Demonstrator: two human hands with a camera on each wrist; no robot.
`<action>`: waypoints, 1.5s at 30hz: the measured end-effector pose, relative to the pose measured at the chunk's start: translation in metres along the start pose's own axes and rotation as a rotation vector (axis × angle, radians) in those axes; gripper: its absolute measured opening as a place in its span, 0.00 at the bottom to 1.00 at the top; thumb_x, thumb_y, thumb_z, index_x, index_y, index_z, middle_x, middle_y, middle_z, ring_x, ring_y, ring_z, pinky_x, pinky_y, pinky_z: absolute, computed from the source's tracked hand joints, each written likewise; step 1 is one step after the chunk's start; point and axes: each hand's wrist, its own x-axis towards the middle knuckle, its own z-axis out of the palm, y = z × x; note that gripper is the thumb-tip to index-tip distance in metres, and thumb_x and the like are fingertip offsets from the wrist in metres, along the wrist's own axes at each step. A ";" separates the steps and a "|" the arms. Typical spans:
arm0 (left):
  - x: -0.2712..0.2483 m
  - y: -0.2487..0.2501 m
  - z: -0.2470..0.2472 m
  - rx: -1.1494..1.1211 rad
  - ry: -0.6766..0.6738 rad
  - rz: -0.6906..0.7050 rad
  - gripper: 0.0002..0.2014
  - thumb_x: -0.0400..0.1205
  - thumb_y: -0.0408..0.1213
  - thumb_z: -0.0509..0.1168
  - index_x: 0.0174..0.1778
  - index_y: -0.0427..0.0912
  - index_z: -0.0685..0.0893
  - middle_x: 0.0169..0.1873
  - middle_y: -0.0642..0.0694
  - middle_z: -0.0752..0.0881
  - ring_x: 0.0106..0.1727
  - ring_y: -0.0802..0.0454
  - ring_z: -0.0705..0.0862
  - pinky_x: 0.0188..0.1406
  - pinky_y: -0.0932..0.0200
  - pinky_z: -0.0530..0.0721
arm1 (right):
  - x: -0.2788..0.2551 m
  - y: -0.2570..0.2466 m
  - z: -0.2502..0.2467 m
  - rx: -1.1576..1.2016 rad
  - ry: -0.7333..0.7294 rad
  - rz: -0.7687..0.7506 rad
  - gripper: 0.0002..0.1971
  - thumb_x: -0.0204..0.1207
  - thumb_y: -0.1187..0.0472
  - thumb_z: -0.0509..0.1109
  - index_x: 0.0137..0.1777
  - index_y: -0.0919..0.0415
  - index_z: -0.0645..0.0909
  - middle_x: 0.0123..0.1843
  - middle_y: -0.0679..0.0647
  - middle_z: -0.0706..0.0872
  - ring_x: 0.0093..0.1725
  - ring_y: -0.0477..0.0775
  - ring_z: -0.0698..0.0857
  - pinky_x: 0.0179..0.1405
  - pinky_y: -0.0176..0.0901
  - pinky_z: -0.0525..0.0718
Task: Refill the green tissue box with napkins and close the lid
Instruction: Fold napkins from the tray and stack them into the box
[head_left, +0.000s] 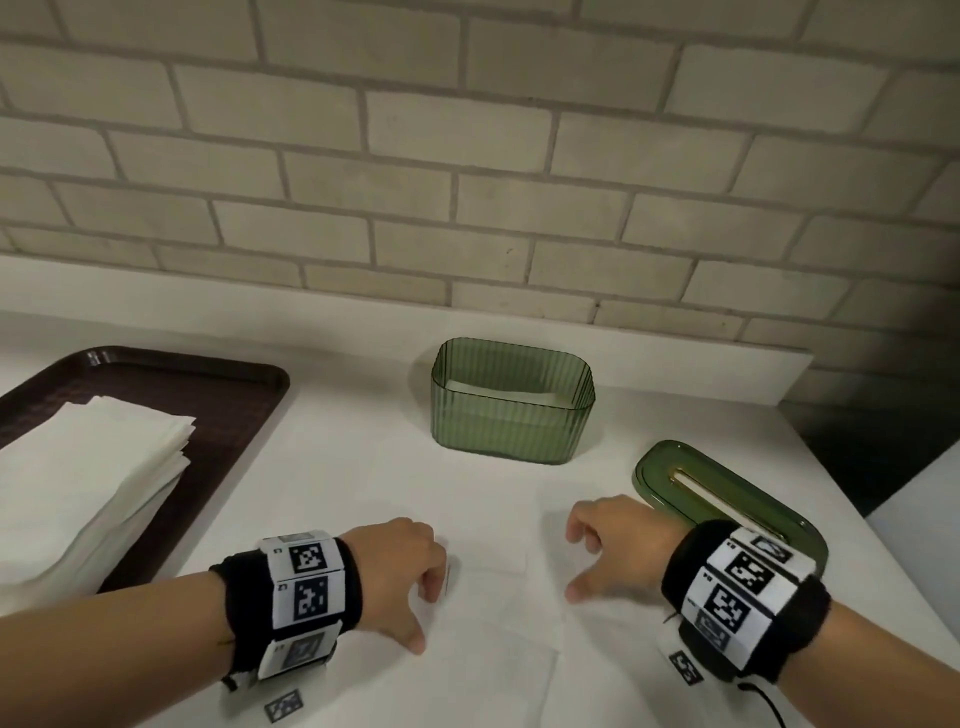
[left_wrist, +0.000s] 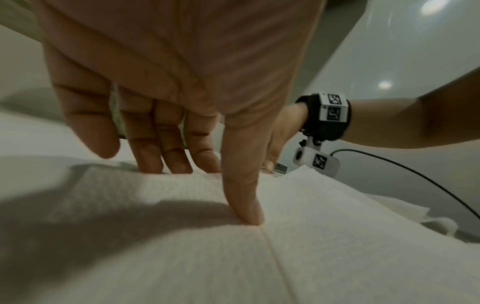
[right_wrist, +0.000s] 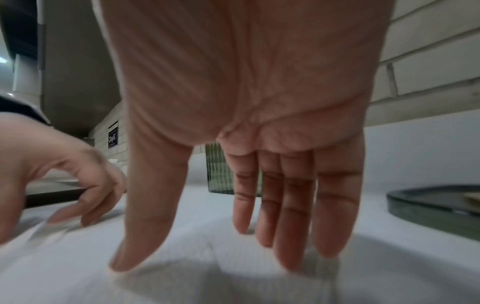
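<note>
Nearest: unfolded napkin (head_left: 498, 639) spread flat on counter (head_left: 363, 457). Left hand (head_left: 400, 566) and right hand (head_left: 618, 540) both unclenched, fingertips pressing sheet, gripping nothing; likely flattening it for folding. Lid (head_left: 727, 499) parked right, just beside right wrist. Napkin stack (head_left: 88, 488) on brown tray (head_left: 234, 447), left. Farther: green tissue box (head_left: 511, 402) uncovered near wall, some napkins inside.

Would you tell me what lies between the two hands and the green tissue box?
Head view: only bare napkin and white counter separate both hands from the green tissue box.
</note>
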 end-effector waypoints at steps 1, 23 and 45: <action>0.001 -0.001 0.000 -0.008 -0.005 0.000 0.16 0.70 0.50 0.75 0.50 0.51 0.81 0.48 0.56 0.71 0.52 0.58 0.69 0.55 0.59 0.74 | 0.001 0.000 0.004 -0.003 -0.014 0.011 0.28 0.61 0.41 0.78 0.59 0.47 0.74 0.51 0.42 0.75 0.49 0.45 0.78 0.47 0.37 0.79; 0.003 -0.007 -0.004 -0.226 -0.036 0.019 0.15 0.72 0.45 0.73 0.28 0.55 0.71 0.34 0.59 0.75 0.41 0.59 0.75 0.42 0.67 0.74 | 0.010 0.009 -0.094 0.693 0.441 -0.186 0.09 0.77 0.64 0.70 0.55 0.67 0.84 0.46 0.57 0.87 0.40 0.50 0.84 0.42 0.32 0.81; -0.003 -0.041 -0.031 -0.373 0.168 -0.127 0.16 0.80 0.48 0.67 0.64 0.55 0.82 0.54 0.59 0.84 0.54 0.65 0.80 0.54 0.79 0.72 | 0.099 -0.009 -0.091 0.574 0.572 0.154 0.29 0.76 0.57 0.71 0.76 0.65 0.70 0.68 0.61 0.80 0.67 0.60 0.79 0.68 0.44 0.74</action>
